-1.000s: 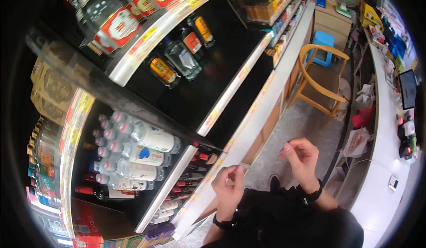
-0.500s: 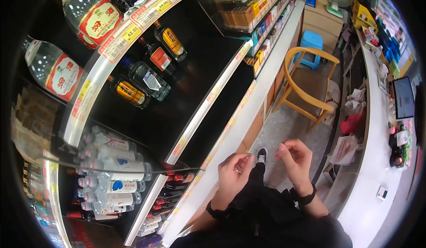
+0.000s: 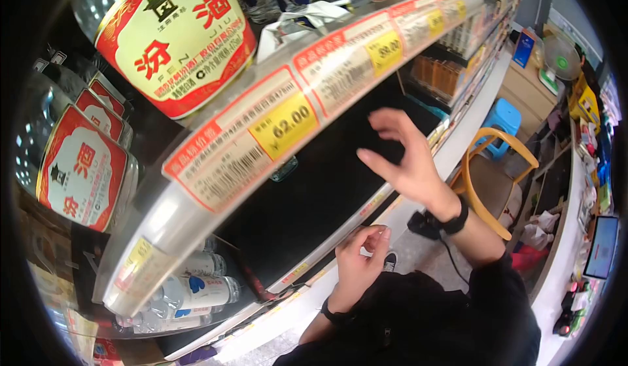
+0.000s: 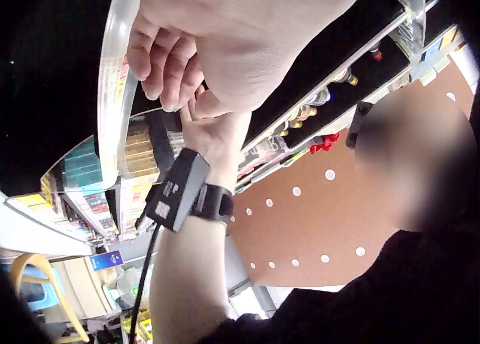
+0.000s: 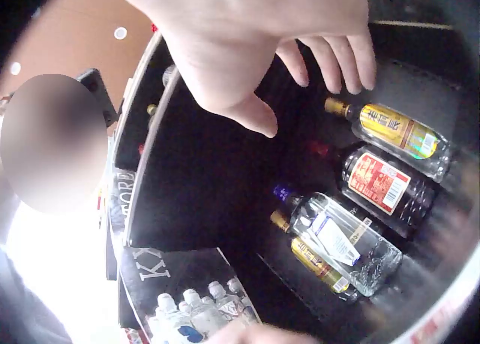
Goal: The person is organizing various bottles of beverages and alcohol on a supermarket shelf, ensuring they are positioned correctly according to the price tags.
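As the right hand [image 3: 411, 163] is hovering with spread, empty fingers, in the head view the rail [image 3: 281, 127] is hiding part of the shelf [image 3: 320, 189]. In the left wrist view, the left hand [image 4: 229, 48] is hanging loose, empty. In the right wrist view, bottles [image 5: 349, 243] are clustering on that shelf; a half-blind grab could be toppling one.

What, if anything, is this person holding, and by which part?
Nothing is held: the right hand is empty, thumb and fingers apart, and the left hand, loosely curled, is empty too.
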A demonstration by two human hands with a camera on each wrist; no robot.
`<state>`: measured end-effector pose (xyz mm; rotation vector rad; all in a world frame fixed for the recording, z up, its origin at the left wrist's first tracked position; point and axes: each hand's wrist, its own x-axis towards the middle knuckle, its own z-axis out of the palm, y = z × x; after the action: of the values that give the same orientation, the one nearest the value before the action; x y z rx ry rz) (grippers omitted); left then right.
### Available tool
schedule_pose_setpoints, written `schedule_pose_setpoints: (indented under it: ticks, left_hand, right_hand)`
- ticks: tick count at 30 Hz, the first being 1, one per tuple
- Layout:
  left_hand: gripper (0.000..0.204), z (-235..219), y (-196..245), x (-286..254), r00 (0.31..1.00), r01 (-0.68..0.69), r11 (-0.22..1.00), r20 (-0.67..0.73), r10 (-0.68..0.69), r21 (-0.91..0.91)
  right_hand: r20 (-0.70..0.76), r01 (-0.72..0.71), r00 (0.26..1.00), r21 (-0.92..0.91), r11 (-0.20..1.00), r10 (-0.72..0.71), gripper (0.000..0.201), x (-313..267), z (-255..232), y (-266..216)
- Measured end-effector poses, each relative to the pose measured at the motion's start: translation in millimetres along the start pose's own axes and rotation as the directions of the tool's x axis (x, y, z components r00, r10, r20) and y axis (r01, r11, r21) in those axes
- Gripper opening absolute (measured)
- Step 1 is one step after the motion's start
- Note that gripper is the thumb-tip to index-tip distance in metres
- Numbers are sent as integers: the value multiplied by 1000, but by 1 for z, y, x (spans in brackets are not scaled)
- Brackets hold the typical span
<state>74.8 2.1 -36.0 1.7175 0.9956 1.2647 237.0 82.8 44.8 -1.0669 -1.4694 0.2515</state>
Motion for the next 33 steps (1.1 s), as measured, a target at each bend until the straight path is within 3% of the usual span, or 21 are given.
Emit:
schedule_pose_setpoints:
  ticks: [5, 7, 12, 15, 25, 28, 33]
  left_hand:
    - [11, 4, 6, 1, 996, 38, 999, -82, -38, 2]
    - [12, 4, 11, 4, 990, 32, 999, -137, -27, 38]
    - [13, 13, 27, -5, 959, 110, 990, -272, -83, 87]
    - [15, 22, 35, -4, 933, 109, 989, -354, -67, 102]
    - [22, 50, 42, 2, 907, 152, 985, -408, -104, 87]
    - [34, 54, 35, 3, 933, 108, 993, -349, -84, 52]
    - [33, 49, 26, 8, 948, 105, 993, -306, -86, 46]
  right_hand:
    - [4, 19, 1000, 85, 996, -19, 52, 92, 28, 18]
    - [-29, 249, 967, 299, 921, -252, 41, 140, 67, 67]
    - [-45, 204, 977, 452, 868, -207, 40, 178, 103, 59]
    - [-42, 160, 986, 539, 827, -164, 39, 155, 88, 67]
    - [-38, 17, 999, 677, 736, 12, 36, 157, 84, 93]
    - [-44, -18, 997, 695, 718, 68, 35, 141, 58, 112]
    - [-122, -36, 977, 713, 700, 174, 34, 102, 22, 132]
